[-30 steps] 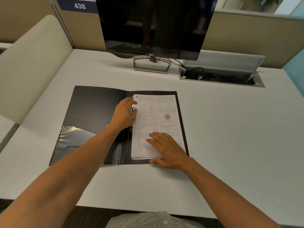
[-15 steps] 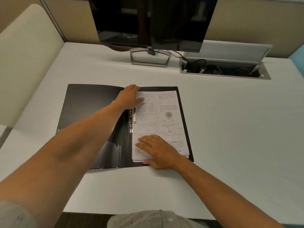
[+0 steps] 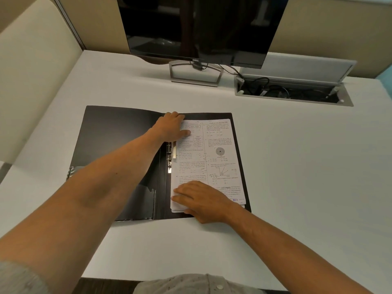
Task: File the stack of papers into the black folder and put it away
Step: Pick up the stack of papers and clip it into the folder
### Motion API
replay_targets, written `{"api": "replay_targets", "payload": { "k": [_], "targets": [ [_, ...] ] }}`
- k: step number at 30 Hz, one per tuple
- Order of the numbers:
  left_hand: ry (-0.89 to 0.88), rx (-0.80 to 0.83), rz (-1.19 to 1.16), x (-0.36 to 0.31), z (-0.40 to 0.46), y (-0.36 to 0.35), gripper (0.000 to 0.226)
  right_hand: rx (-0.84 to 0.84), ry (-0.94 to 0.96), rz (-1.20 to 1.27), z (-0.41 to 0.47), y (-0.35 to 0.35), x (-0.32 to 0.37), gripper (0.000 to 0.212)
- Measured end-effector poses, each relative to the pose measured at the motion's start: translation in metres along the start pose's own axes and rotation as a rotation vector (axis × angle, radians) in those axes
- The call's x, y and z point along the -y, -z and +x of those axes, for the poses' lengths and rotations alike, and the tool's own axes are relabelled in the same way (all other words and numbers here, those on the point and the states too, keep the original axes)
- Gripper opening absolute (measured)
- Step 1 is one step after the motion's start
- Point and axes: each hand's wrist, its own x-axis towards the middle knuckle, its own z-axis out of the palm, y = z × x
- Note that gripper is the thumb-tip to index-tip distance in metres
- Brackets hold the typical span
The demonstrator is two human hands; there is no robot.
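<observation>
My left hand [image 3: 172, 128] lay flat, fingers extended, on the top-left corner of the stack of papers [image 3: 209, 164]; my right hand [image 3: 201, 200] pressed open-palmed on its bottom-left corner, neither grasping. The printed sheets sat on the right leaf of the open black folder [image 3: 118, 132], beside its metal clip [image 3: 170, 155], on the matte white desk [image 3: 297, 166].

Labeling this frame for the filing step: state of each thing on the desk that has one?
black folder: open flat on the desk
stack of papers: lying on the folder's right half
metal clip: at the spine; open or shut unclear
left hand: flat on the stack's top left corner
right hand: flat on the stack's bottom edge
monitor: screen dark
cable box: lid raised
</observation>
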Motion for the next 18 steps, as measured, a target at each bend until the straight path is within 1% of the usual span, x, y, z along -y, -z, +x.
{"api": "replay_targets", "payload": {
  "k": [7,11,16,18],
  "targets": [
    [-0.022,0.011,0.025,0.001,0.000,0.002,0.069,0.034,0.083,-0.050,0.002,0.003,0.001,0.061],
    [-0.028,0.017,0.023,0.001,0.000,0.003,0.066,0.056,0.150,-0.079,0.001,0.004,0.002,0.053],
    [-0.042,0.014,0.019,0.001,-0.001,0.003,0.062,-0.034,0.253,-0.181,-0.002,-0.002,0.006,0.047],
    [-0.041,0.018,0.016,0.000,-0.002,0.003,0.062,-0.090,0.243,-0.219,-0.008,-0.006,0.006,0.046]
  ]
}}
